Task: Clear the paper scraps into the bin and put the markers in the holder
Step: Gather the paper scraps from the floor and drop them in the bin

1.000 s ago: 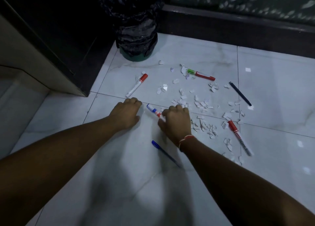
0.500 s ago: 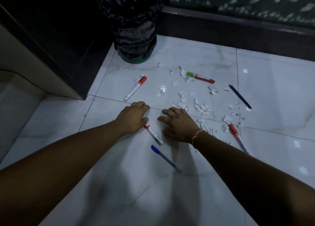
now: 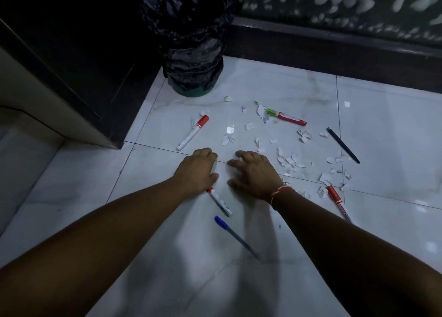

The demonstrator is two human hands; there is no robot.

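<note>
- Both hands rest palm down on the white tiled floor (image 3: 239,280), side by side with a small gap between them
- The left hand (image 3: 196,170) has its fingers curled under and holds nothing that shows; its heel touches the red cap end of a white marker (image 3: 219,201) that lies slanting toward the viewer
- The right hand (image 3: 254,173) lies with fingers spread and bent, tips on the tile, grasping nothing; a red thread band (image 3: 279,192) circles its wrist
- Torn paper scraps (image 3: 288,160) lie scattered on the floor beyond and to the right of the right hand
- A red-capped white marker (image 3: 193,132) lies beyond the left hand; a green-capped red marker (image 3: 285,117) lies farther back among the scraps; another red marker (image 3: 336,199) lies by the right forearm
- A blue pen (image 3: 235,236) lies between the forearms; a black pen (image 3: 342,145) lies far right
- The bin (image 3: 192,60), lined with a black bag, stands at the back by the dark cabinet (image 3: 71,60)
</note>
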